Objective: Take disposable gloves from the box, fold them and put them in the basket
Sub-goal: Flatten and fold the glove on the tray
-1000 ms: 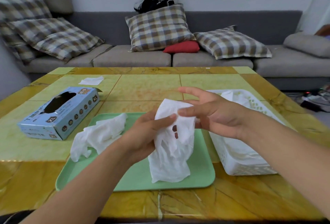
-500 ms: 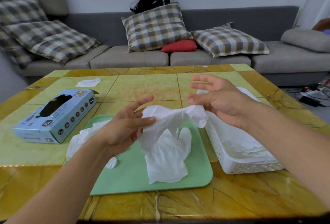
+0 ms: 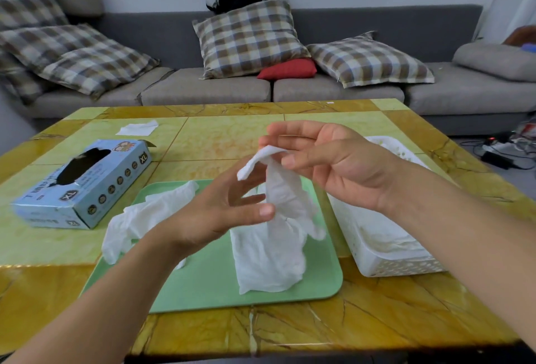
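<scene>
My right hand (image 3: 333, 166) pinches the top edge of a white disposable glove (image 3: 282, 192) between thumb and fingers, above the green tray (image 3: 203, 291). The glove hangs down and its lower part lies crumpled on the tray. My left hand (image 3: 220, 209) is just left of the hanging glove with fingers spread; its thumb tip touches the glove without gripping. A second white glove (image 3: 139, 215) lies loose on the tray's left side. The white perforated basket (image 3: 400, 265) stands right of the tray with white gloves inside. The blue glove box (image 3: 84, 183) lies at the left, its opening up.
A small white sheet (image 3: 136, 128) lies on the far left of the yellow-green table (image 3: 220, 143). Behind the table stands a grey sofa (image 3: 203, 88) with checked cushions. Cables lie on the floor at the right (image 3: 504, 151).
My left hand has let go of the glove and opened. My right hand lifted its end higher, so the glove now hangs from it instead of stretching between both hands.
</scene>
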Demonstrator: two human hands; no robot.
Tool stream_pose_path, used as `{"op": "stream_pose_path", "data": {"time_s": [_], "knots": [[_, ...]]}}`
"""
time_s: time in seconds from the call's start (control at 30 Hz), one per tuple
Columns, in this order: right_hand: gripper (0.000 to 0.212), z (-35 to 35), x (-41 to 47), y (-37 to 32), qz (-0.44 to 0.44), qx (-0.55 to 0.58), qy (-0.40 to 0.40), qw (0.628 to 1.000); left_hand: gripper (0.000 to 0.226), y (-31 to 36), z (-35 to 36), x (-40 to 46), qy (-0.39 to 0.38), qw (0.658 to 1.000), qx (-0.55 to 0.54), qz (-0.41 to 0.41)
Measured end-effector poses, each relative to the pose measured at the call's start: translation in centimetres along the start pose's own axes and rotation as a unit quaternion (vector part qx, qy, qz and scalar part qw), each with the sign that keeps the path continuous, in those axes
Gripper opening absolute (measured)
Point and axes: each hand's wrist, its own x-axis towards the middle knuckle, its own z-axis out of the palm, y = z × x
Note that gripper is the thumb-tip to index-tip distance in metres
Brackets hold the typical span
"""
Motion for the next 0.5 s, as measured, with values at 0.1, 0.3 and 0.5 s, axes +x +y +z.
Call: {"op": "stream_pose_path", "data": {"time_s": [0.1,0.3,0.5], "knots": [[0.054,0.2,0.1,0.6,-0.01,-0.056,-0.004,0.998,0.038,0.4,1.7,0.5,0.111,0.994,0.006,-0.002],[0.044,0.4,0.0,0.7,-0.056,-0.131,0.093,0.985,0.036,0.1,1.5,1.3,0.214,0.954,-0.195,-0.082],[0.054,-0.2,-0.5,1.0,0.123,-0.295,0.043,0.947,0.058,-0.2,0.3,1.2,0.161,0.885,-0.419,-0.12]]}}
